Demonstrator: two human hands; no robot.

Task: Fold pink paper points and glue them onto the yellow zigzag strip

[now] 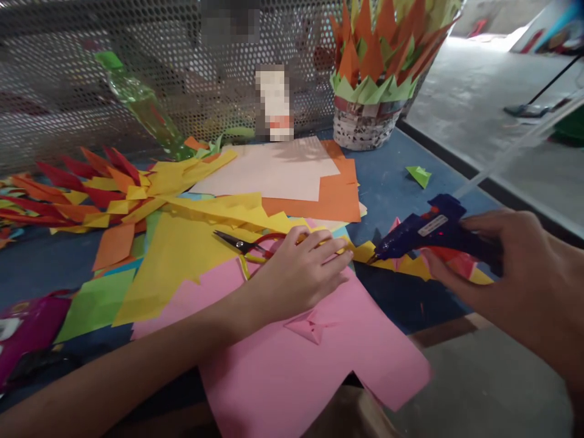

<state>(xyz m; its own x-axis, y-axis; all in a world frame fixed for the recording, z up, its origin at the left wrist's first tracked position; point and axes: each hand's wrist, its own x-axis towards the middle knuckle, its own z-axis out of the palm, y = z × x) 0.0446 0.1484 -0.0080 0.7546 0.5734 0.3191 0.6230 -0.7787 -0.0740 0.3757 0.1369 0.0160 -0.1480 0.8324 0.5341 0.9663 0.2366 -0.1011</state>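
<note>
In my right hand [531, 274] is a dark blue hot glue gun [417, 236], gripped by its handle. Its nozzle points down and left, at a yellow folded-paper strip [367, 250] with a zigzag edge. My left hand [310, 267] holds the strip down with bent fingers; its thumb is hidden. Scissors [241, 244] with dark blades and red-and-yellow handles lie beside and partly under that hand. Below it a small folded pink paper piece [308, 328] rests on a large pink sheet [292, 377]. Another pink piece [396, 226] stands behind the nozzle.
A paper basket [365, 125] with orange and green points stands at the back right. A bottle [141, 100] leans against the perforated metal panel [182, 61]. Pale sheets [274, 170], a folded red-and-orange paper piece [77, 194], a green fold [418, 175] and a magenta object [31, 328] lie around.
</note>
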